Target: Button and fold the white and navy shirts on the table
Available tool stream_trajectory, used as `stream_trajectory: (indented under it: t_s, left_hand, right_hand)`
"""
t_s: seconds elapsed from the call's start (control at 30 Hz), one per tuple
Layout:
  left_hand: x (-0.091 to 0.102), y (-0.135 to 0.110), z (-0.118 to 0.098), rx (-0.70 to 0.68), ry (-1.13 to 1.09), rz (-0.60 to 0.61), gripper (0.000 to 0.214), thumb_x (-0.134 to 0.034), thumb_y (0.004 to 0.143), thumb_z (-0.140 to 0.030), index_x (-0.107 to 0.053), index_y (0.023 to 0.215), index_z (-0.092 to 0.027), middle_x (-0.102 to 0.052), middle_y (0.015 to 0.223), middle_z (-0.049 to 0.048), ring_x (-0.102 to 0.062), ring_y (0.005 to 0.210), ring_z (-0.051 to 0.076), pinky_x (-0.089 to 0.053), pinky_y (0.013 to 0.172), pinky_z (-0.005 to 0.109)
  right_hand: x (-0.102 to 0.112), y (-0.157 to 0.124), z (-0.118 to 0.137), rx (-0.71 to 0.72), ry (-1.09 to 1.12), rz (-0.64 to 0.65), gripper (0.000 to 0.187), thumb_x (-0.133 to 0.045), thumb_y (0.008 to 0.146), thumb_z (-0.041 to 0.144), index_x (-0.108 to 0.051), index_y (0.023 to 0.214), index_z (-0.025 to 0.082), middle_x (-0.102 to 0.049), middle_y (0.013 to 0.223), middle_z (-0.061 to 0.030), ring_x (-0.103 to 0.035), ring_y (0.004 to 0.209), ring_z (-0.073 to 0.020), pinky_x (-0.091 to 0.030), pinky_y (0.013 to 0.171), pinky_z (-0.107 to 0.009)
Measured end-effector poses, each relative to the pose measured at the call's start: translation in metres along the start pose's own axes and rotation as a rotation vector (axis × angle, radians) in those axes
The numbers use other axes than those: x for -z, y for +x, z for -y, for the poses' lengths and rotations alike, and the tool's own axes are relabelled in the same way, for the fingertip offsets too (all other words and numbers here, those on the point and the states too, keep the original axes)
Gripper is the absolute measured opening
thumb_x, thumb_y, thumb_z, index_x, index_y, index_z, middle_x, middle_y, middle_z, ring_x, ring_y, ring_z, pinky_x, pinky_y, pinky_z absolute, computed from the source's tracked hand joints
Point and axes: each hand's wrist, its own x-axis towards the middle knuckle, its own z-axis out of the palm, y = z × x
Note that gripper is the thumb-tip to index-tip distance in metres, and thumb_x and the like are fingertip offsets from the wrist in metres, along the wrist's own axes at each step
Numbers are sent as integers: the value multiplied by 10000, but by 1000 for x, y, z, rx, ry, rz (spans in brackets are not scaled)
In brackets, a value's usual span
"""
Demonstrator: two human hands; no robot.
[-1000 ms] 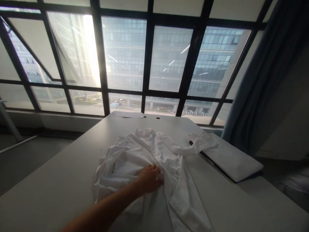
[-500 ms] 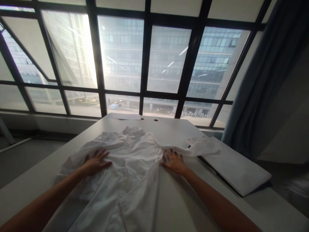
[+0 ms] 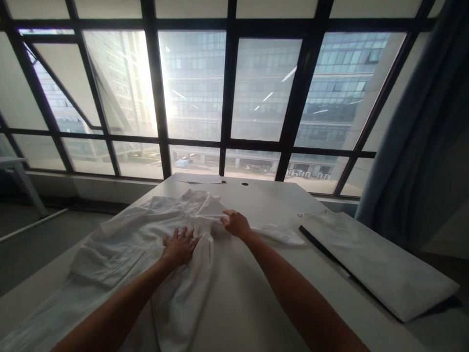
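A white shirt point(image 3: 128, 244) lies spread over the table, its collar toward the far edge and its front wrinkled. My left hand point(image 3: 180, 247) rests flat on the shirt's middle with fingers spread. My right hand point(image 3: 235, 223) pinches the shirt's right side near the shoulder, where the cloth is drawn into folds. From beneath that hand one sleeve point(image 3: 280, 233) stretches to the right across the tabletop.
The white table point(image 3: 249, 293) reaches toward large dark-framed windows. On its right lies a folded white cloth point(image 3: 381, 259) over something dark. White paper point(image 3: 198, 179) sits at the far edge. A blue-grey curtain point(image 3: 399, 161) hangs at right; another table point(image 3: 22, 176) stands at far left.
My left hand has slid right to the shirt's middle. My right hand has gone from lying flat to gripping the cloth, pulling its right side inward. The sleeve has come off the folded cloth.
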Motion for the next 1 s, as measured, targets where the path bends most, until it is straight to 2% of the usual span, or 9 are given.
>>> stream_trajectory:
  t_s: [0.1,0.17,0.37,0.47,0.6,0.7,0.8,0.9,1.0]
  left_hand:
    - [4,17,1,65,1,4,592,-290,940,-539,-361,1489,-328,-233,1591,117,-158,1442,427,-142,998,768]
    - [10,35,8,103,-4,5,584,-300,939,-540,-373,1481,-335,-244,1588,113,-162,1441,425,-145,1009,758]
    - [23,65,15,65,13,-36,575,-296,961,-478,-395,1474,-239,-286,1567,144,-237,1420,413,-180,1036,732]
    - [27,50,-12,-13,-18,-150,521,-224,994,-348,-398,1469,-223,-340,1544,137,-322,1400,347,-217,1068,683]
    - [25,2,-72,-296,-43,-120,466,-307,990,-355,-477,1410,-247,-412,1511,92,-347,1397,315,-186,1109,644]
    - [19,-37,-113,-452,-144,-96,431,-363,980,-401,-555,1330,-239,-439,1493,88,-337,1406,297,-128,1143,609]
    - [15,-67,-144,-516,-412,-11,464,-394,967,-444,-550,1332,-205,-500,1440,125,-406,1365,274,-199,1161,505]
    - [15,-85,-167,-441,-861,154,696,-519,898,-538,-377,1464,-158,-448,1461,197,-507,1277,293,-373,1073,433]
    - [18,-97,-175,-321,-1327,209,912,-677,781,-582,-275,1505,-200,-379,1501,203,-529,1245,318,-447,990,440]
  right_hand:
    - [18,-29,-40,-280,-253,144,475,-578,880,468,-592,1270,198,-586,1280,-182,-554,1178,-322,-377,981,-499]
    - [30,-51,-66,-311,-319,154,485,-562,889,476,-578,1282,193,-556,1318,-186,-500,1234,-334,-322,1012,-534]
    - [97,-128,-157,-539,-577,-191,475,-531,909,391,-546,1316,148,-507,1369,-199,-419,1288,-332,-230,1069,-545]
    - [130,-168,-208,-723,-575,-147,492,-536,901,415,-558,1310,144,-535,1335,-207,-480,1231,-357,-323,1003,-534]
    - [153,-193,-243,-709,-459,-126,390,-394,967,376,-700,1037,146,-671,1064,-193,-621,1008,-303,-431,832,-391]
    - [168,-188,-224,-660,-432,-463,378,-340,977,292,-670,978,108,-673,943,-204,-629,877,-275,-414,742,-348]
    - [182,-181,-164,-400,-216,-732,339,-361,967,337,-599,825,142,-624,744,-119,-565,707,-214,-380,656,-305]
    - [181,-185,-85,-54,204,-743,399,-372,958,485,-466,694,201,-495,597,-7,-441,573,-147,-335,561,-264]
    - [162,-200,-21,91,570,-664,479,-380,923,622,-404,674,213,-429,585,29,-394,564,-121,-320,531,-241]
